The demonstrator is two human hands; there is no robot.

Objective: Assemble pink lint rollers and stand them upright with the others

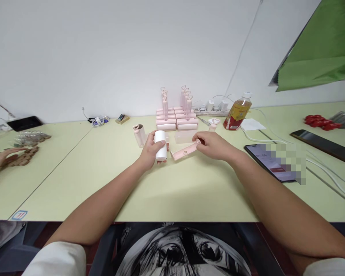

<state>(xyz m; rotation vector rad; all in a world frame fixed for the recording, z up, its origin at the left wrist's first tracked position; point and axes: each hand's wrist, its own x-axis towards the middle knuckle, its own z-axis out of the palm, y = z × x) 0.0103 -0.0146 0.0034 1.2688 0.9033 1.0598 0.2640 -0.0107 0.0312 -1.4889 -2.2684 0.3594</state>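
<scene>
My left hand [153,150] is closed around a white roll [161,145], which it holds tilted just above the table. In my right hand [211,145] is one end of a long pink half-shell case [185,151], pinched between the fingers; its other end points toward the roll. Left of the roll stands a clear pinkish tube with a heart-shaped loop [139,135]. Behind my hands lies a translucent pale pink cover [185,137]. Another heart-topped piece [213,124] stands just behind my right hand.
Stacked pink cases [176,123] with several heart-topped tubes [188,105] stand by the wall. A drink bottle [238,111], a lit phone [271,163] and a dark phone [323,145] are to the right, among white cables. At far left, another person's hand [1,159] touches brown pieces [24,156].
</scene>
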